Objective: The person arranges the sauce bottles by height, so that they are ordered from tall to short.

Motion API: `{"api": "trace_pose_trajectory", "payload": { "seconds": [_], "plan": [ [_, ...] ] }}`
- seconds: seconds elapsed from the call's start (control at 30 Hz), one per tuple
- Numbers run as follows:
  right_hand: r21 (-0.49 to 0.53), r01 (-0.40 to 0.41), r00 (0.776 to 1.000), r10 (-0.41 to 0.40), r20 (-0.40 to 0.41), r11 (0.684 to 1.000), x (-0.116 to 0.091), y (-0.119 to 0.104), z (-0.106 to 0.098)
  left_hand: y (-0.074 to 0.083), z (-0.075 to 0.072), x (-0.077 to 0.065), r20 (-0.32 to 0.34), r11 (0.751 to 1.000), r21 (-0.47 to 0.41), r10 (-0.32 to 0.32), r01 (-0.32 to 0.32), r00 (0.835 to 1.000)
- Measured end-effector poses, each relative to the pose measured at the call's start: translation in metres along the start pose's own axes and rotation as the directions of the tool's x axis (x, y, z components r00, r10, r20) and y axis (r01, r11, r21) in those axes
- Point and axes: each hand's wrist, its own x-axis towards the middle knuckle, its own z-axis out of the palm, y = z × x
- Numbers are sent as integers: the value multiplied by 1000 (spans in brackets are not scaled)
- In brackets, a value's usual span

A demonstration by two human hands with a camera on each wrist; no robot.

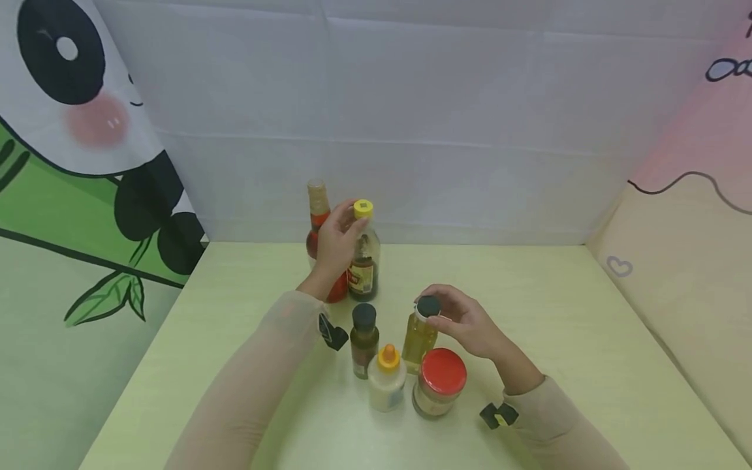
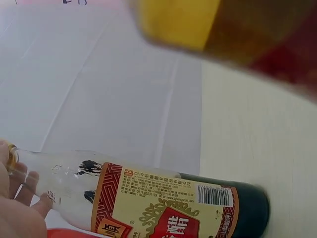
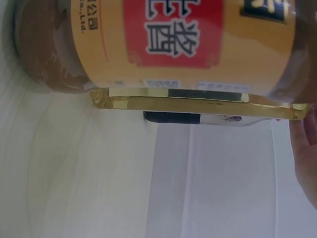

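My left hand [image 1: 335,245] holds the neck of a vinegar bottle [image 1: 364,277] just under its yellow cap. The left wrist view shows the bottle's label [image 2: 163,203] and dark liquid low inside, with fingers round the clear neck. A tall bottle of red sauce [image 1: 314,245] stands left of it, partly behind that hand. My right hand [image 1: 467,321] grips the top of a square bottle of yellow oil [image 1: 418,341], thumb and fingers at its dark cap. Directly in front of the oil is a red-lidded peanut butter jar [image 1: 435,399], whose label [image 3: 173,39] fills much of the right wrist view.
Left of the oil stand a small dark bottle with a black cap [image 1: 364,349] and a white squeeze bottle with an orange tip [image 1: 386,388]. The pale table [image 1: 505,267] ends at a white cloth backdrop [image 1: 470,183]. Printed cloth hangs on both sides.
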Motion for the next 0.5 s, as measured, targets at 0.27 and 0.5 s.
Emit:
{"api": "trace_pose_trajectory", "payload": {
  "seconds": [0.27, 0.5],
  "plan": [
    [1, -7, 1000, 7, -23, 1000, -3, 0, -1, 3, 3, 0, 29, 994, 94, -49, 46, 998],
    [0, -7, 1000, 7, -28, 1000, -4, 1, -3, 3, 5, 1, 56, 995, 82, -60, 55, 997]
  ]
}}
